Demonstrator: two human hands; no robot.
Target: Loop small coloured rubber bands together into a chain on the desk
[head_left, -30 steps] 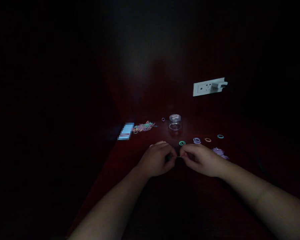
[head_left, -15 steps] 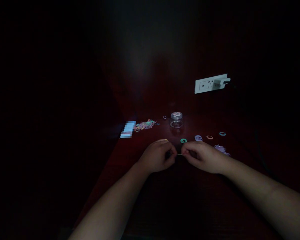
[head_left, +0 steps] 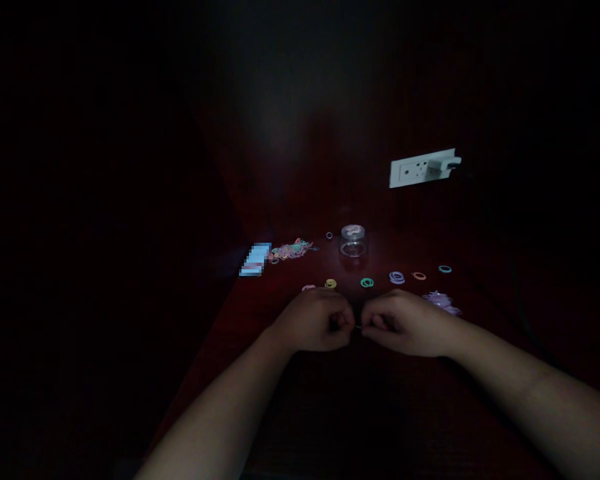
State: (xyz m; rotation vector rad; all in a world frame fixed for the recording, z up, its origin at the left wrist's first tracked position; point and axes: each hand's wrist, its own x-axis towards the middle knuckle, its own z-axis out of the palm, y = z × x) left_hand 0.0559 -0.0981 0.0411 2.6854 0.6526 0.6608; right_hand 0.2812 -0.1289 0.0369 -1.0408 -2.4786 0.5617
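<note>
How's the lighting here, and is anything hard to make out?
Head view: very dim, edges almost black; a soft shadow darkens the back wall; the jar shows pale glints. Same head view: the bright bluish patch breaks into coarse blocks; the thin strand between left hand and right hand is too fine to identify.

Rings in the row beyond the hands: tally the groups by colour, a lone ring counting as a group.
Pink group: 1, partly hidden by the left hand
Yellow group: 1
Green group: 1
Purple group: 1
Orange group: 1
Teal group: 1
Total: 6 visible groups, without the purple pile by the right hand
</note>
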